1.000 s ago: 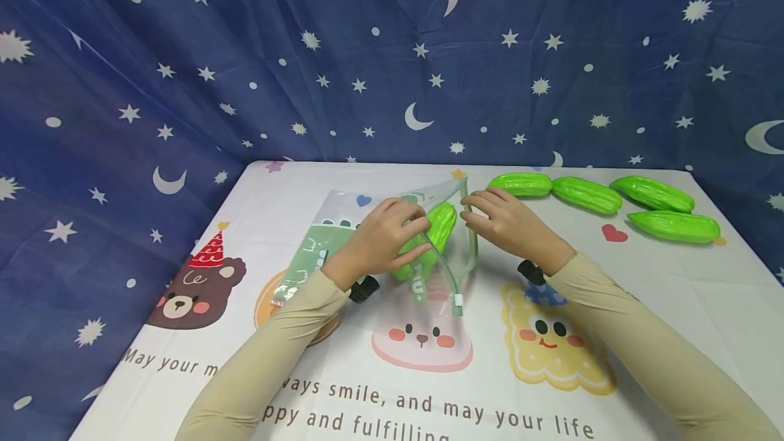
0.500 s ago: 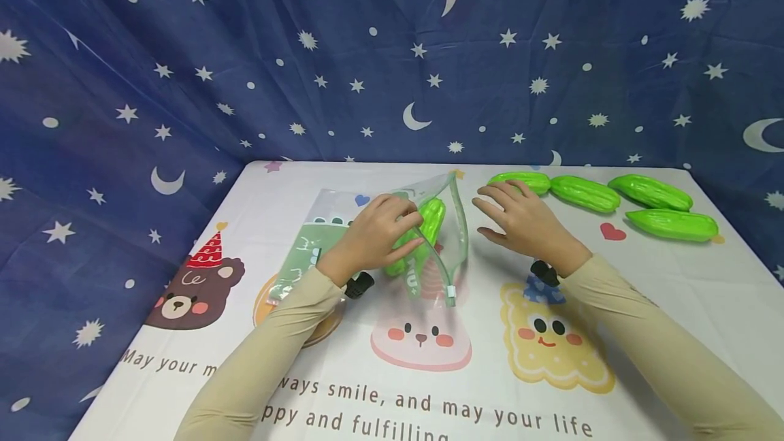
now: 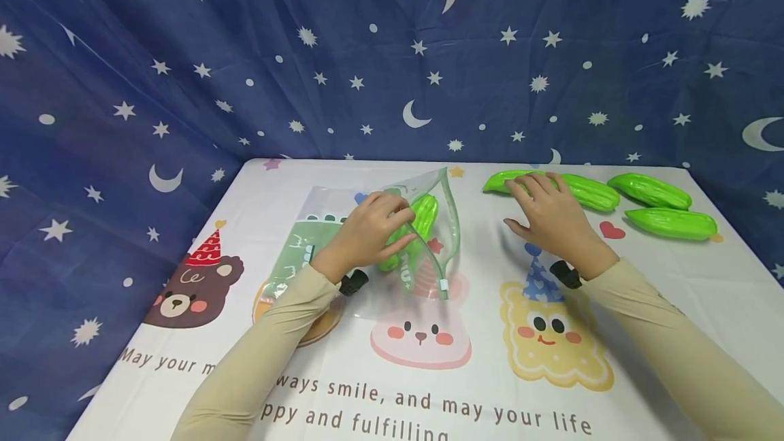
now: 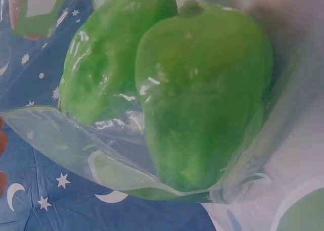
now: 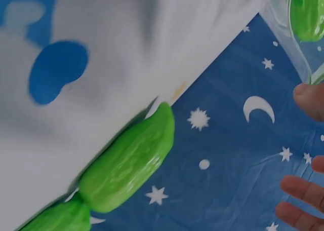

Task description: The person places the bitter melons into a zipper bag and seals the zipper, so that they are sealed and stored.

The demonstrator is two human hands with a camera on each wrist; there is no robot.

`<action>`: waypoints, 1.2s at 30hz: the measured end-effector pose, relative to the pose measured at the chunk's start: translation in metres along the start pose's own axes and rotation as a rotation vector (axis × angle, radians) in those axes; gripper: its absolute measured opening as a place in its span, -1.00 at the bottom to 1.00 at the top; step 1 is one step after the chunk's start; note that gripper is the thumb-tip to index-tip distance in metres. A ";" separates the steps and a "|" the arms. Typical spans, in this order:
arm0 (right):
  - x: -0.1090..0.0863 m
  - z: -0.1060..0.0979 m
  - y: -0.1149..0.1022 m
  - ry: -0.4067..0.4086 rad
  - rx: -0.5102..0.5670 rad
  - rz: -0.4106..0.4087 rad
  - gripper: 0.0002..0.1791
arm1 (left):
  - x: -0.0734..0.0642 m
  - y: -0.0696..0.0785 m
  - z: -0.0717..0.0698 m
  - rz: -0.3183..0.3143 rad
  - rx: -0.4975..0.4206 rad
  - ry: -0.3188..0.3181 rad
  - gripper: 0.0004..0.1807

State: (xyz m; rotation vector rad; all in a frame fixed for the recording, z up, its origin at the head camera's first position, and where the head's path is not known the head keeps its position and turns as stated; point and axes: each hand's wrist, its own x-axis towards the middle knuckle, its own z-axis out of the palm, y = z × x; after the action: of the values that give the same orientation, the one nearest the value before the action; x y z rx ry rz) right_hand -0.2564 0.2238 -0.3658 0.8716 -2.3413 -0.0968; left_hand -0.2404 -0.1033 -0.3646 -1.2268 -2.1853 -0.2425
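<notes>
Clear bag, green-printed, mouth gaping, white slider at its edge; on the counter. Inside, two gourds: bright green, glossy, lumpy. Left hand: grip pinching the bag's rim. Right hand: grip spread, holding nothing, near four loose gourds, likewise green.

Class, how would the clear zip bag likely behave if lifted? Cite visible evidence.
The clear zip bag is probably floppy: its film looks thin and creased. The glossy green vegetables inside may slide toward its open mouth if it tips that way.
</notes>
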 end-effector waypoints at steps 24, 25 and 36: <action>-0.053 -0.007 0.068 -0.061 -0.055 0.176 -0.26 | -0.004 0.000 0.002 -0.009 -0.003 -0.003 -0.81; -0.055 -0.007 0.070 -0.069 -0.060 0.185 -0.25 | -0.004 0.000 0.002 -0.009 -0.005 -0.003 -0.81; -0.071 -0.002 0.097 -0.162 -0.105 0.218 -0.23 | -0.003 0.000 0.003 -0.006 -0.018 0.009 -0.81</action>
State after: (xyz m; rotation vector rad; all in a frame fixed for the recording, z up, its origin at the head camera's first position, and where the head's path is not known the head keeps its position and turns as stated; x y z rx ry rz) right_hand -0.2691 0.3431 -0.3757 0.5722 -2.5414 -0.2035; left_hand -0.2402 -0.1037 -0.3684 -1.2272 -2.1836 -0.2704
